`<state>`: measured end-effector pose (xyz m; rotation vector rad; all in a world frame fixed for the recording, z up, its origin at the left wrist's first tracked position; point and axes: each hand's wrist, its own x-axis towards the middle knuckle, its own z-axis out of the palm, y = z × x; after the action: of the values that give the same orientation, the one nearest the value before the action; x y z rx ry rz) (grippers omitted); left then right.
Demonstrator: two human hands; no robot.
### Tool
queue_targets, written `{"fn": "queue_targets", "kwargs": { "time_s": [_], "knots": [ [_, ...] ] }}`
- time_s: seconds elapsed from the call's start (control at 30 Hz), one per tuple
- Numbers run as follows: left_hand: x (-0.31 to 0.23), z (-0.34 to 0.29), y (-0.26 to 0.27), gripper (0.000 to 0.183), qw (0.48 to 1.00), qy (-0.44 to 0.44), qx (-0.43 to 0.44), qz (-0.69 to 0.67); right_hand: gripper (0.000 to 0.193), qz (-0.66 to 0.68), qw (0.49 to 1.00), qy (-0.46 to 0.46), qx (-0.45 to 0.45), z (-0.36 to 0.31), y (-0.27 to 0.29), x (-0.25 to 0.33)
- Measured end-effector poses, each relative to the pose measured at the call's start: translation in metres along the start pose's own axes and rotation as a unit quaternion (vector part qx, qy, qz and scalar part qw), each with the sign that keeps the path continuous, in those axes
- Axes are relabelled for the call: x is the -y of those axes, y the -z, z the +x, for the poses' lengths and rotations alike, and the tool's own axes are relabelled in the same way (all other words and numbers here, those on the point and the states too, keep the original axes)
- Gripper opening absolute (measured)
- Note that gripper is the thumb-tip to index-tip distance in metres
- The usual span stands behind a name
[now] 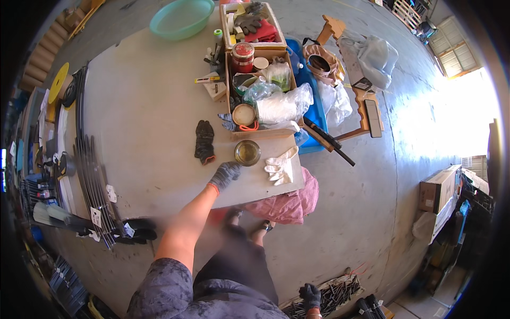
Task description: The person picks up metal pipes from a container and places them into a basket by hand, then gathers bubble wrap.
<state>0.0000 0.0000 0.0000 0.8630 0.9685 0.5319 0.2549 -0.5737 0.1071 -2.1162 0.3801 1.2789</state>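
Observation:
My left hand (226, 175), in a grey knit glove with an orange cuff, rests at the table's front edge with its fingers curled. Its fingertips are beside a round glass jar (247, 153) with a yellowish inside; whether they touch it I cannot tell. A dark knit glove (204, 142) lies flat to the left of the jar, and a white glove (281, 166) to its right. Low in the view, my right hand (309, 295), in a dark glove, is closed near a pile of dark rods (337, 295) on the floor; what it holds, if anything, is hidden.
On the grey table (143, 117) stand a cardboard box (260, 134) of jars and plastic bags, a foam box (227, 32) and a green basin (181, 20). Long black rods (90, 175) line the left edge. A pink checked cloth (289, 204) hangs in front; a blue bin (317, 109) is right.

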Motion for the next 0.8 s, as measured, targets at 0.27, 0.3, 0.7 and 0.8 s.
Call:
{"fn": "queue_targets", "kwargs": {
  "time_s": [0.27,0.3,0.7,0.8],
  "knots": [
    [-0.011,-0.014,-0.022,0.024,0.988,-0.004,-0.152,0.034,0.038,0.118,0.960,0.125,0.219,-0.037,-0.143,0.194],
    [-0.015,-0.026,-0.031,0.028,0.978,-0.019,-0.201,0.058,0.041,0.148,0.945,0.127,0.261,-0.041,-0.161,0.210],
    [-0.049,-0.123,-0.135,0.015,0.957,-0.043,-0.207,-0.197,0.061,0.348,0.808,0.082,0.468,-0.107,-0.334,0.287],
    [-0.035,-0.114,-0.125,0.016,0.958,-0.088,-0.264,0.071,0.052,0.244,0.832,0.152,0.475,-0.121,-0.343,0.296]
  ]
}}
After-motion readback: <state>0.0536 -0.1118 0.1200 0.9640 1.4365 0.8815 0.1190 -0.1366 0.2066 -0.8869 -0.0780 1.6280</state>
